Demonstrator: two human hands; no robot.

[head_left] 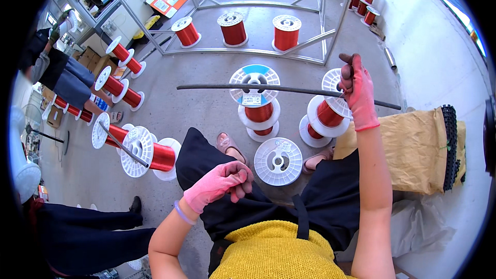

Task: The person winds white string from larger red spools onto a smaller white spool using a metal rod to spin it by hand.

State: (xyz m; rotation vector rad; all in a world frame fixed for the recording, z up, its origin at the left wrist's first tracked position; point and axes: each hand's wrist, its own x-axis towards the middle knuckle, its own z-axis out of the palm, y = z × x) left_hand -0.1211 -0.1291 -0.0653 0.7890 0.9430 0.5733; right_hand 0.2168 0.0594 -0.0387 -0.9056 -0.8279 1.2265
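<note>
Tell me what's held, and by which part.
It cannot be told: the right hand overlaps the dark rod near its right end; nothing shows in the curled left hand.

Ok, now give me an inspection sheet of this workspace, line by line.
Surface: grey floor, bearing red-wound white spools.
Job's things: dark rod, crossing over the central spool stack in view.
Clutter: tan sheet and translucent plastic, right.
Grips: left grip, pink-gloved, curled, contents hidden; right grip, pink-gloved, overlaps the rod, hold unclear.
Cables: none certain; distant details too small to tell.
Surroundings: metal frame ahead; person at left, another beyond; white wall right.
</note>
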